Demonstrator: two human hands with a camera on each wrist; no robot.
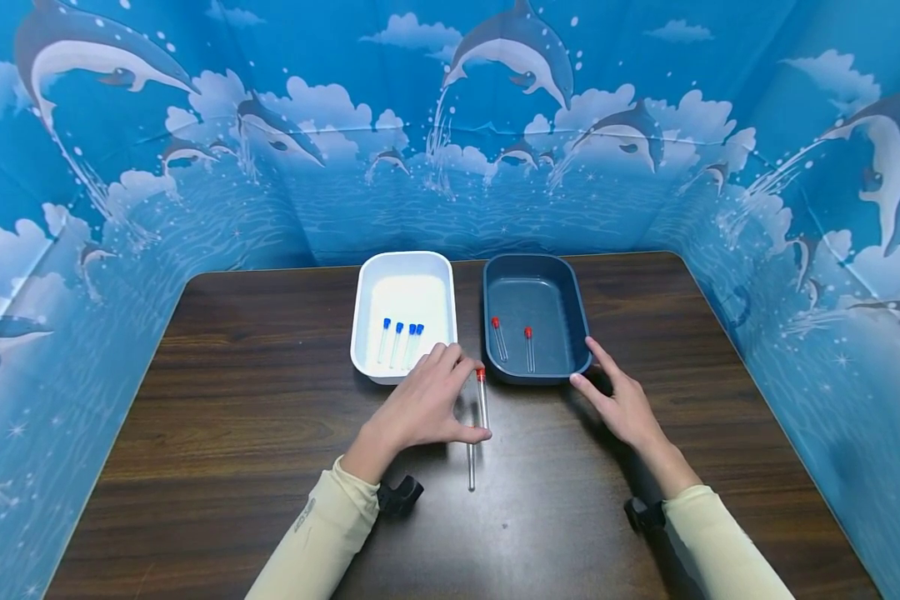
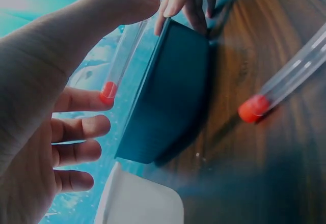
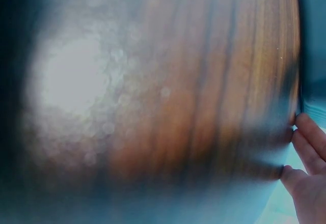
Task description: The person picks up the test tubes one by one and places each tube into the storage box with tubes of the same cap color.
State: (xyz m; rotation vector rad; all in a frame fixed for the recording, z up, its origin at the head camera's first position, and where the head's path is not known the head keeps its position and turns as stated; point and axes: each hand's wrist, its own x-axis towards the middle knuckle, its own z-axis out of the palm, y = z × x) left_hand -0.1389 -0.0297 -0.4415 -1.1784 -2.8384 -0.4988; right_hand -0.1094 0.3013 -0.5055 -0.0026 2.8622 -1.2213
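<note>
My left hand (image 1: pixel 431 404) holds a clear test tube (image 2: pixel 125 56) with a red cap lengthwise between thumb and index fingertip, the cap at the index finger. Its other fingers are spread apart in the left wrist view. Below that hand, a second red-capped tube (image 2: pixel 290 76) lies on the table, partly hidden in the head view. My right hand (image 1: pixel 626 408) touches the near right corner of the dark blue tray (image 1: pixel 534 265), thumb at the front and index finger at the side. Inside that tray lie two red-capped tubes (image 1: pixel 529 350).
Left of the blue tray stands a white tray (image 1: pixel 405 260) with several blue-capped tubes (image 1: pixel 398 342). Both trays sit towards the back of the brown wooden table (image 1: pixel 255 400). A dolphin-print curtain (image 1: pixel 330 192) surrounds the table's back and sides.
</note>
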